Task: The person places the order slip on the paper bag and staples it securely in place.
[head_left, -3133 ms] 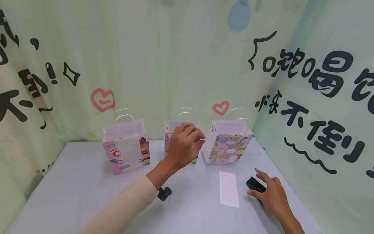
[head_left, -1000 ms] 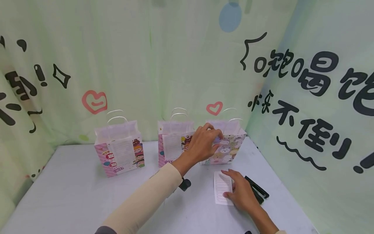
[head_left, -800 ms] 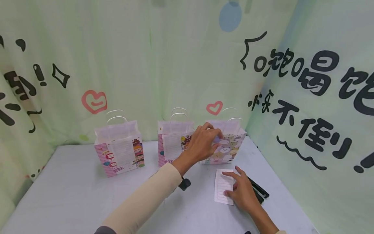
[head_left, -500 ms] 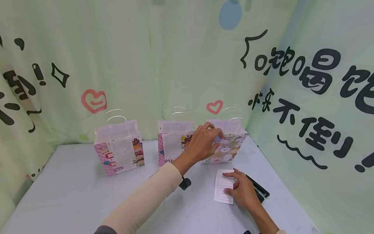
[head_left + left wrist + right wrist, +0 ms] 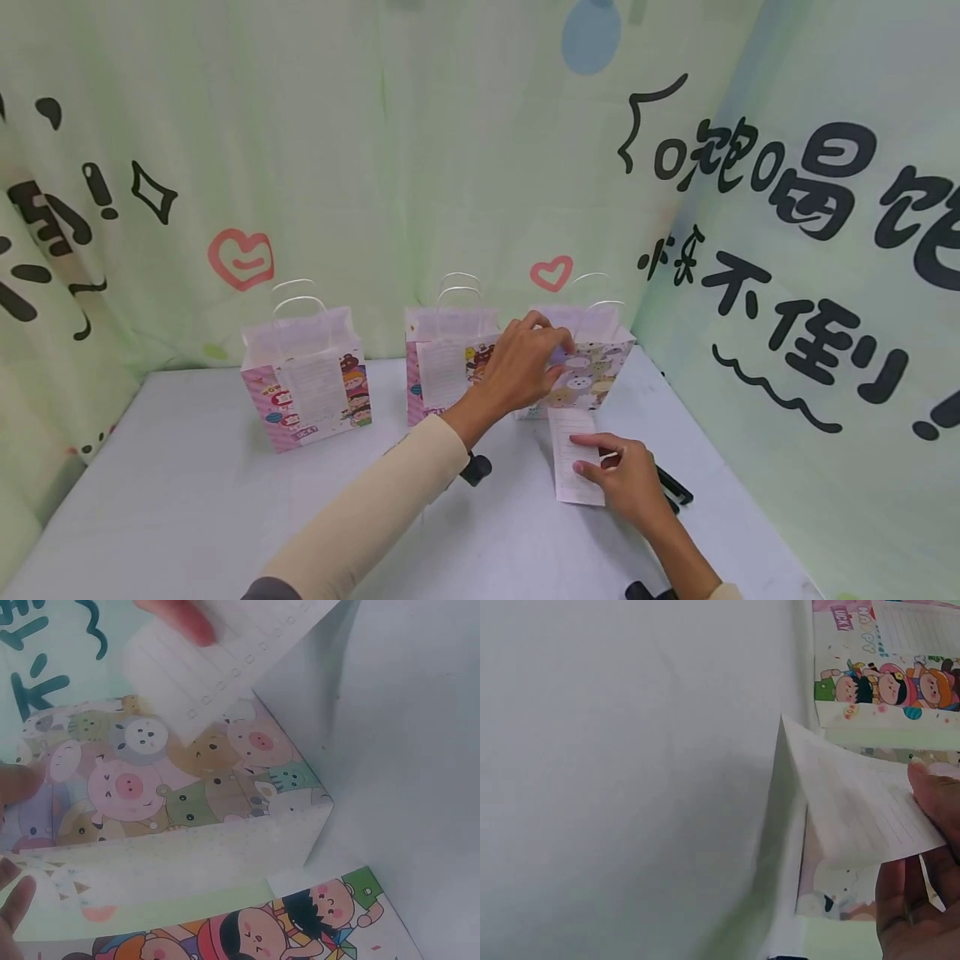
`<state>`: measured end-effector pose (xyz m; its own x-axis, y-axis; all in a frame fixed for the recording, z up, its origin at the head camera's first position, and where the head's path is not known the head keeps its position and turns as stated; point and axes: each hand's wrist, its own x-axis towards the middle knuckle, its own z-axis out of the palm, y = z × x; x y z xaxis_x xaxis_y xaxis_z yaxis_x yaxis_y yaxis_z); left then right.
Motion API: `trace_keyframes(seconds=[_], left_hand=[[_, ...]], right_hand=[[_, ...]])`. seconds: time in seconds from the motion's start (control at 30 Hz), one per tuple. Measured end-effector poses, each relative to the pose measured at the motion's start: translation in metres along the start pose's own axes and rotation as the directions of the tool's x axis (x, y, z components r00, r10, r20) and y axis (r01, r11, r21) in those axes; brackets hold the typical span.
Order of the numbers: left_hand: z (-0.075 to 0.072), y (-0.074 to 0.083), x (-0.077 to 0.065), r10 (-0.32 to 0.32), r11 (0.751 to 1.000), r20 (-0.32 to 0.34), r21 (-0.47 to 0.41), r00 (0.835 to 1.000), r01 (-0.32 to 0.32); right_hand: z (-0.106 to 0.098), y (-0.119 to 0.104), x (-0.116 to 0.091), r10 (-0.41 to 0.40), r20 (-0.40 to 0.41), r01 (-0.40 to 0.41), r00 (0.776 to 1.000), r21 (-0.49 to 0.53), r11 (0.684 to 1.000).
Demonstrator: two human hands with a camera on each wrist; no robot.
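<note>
In the head view my right hand (image 5: 633, 483) pinches the right edge of a white lined paper slip (image 5: 576, 467) between thumb and fingers. The slip is raised and tilted, its top overlapping the lower front of the right-hand paper gift bag (image 5: 600, 383), which has cartoon animals printed on it. In the right wrist view the slip (image 5: 855, 802) bends slightly, thumb on its lined face. My left hand (image 5: 521, 362) grips that bag's left front edge. The left wrist view shows the thumb (image 5: 19, 784) on the animal print and fingers (image 5: 16, 904) along the white side.
Two pink gift bags, a left one (image 5: 352, 408) and a middle one (image 5: 416, 379), stand in the row, each with a lined slip on its front. A black stapler (image 5: 675, 485) lies right of my right hand, partly hidden. The white table (image 5: 187, 500) meets curtains behind.
My left hand has moved from the middle bag to the right-hand bag. My right hand has let go of the stapler, taken hold of the slip and lifted it toward the right-hand bag.
</note>
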<state>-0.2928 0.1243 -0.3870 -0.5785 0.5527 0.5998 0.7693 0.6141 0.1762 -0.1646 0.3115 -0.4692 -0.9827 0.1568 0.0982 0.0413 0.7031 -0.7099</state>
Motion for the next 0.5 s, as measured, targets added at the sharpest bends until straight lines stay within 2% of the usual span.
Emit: trace_keyframes(seconds=[0.23,0.5], left_hand=[[-0.002,-0.001,0.002,0.007,1.000,-0.005,-0.001,1.000,-0.007],[-0.003,-0.001,0.002,-0.012,1.000,0.018,-0.001,1.000,0.012]], right_hand=[[-0.008,-0.005,0.007,-0.035,-0.043,0.041,0.998,0.126,0.991],[-0.015,-0.014,0.019,-0.054,-0.136,0.093,0.989,0.301,0.949]])
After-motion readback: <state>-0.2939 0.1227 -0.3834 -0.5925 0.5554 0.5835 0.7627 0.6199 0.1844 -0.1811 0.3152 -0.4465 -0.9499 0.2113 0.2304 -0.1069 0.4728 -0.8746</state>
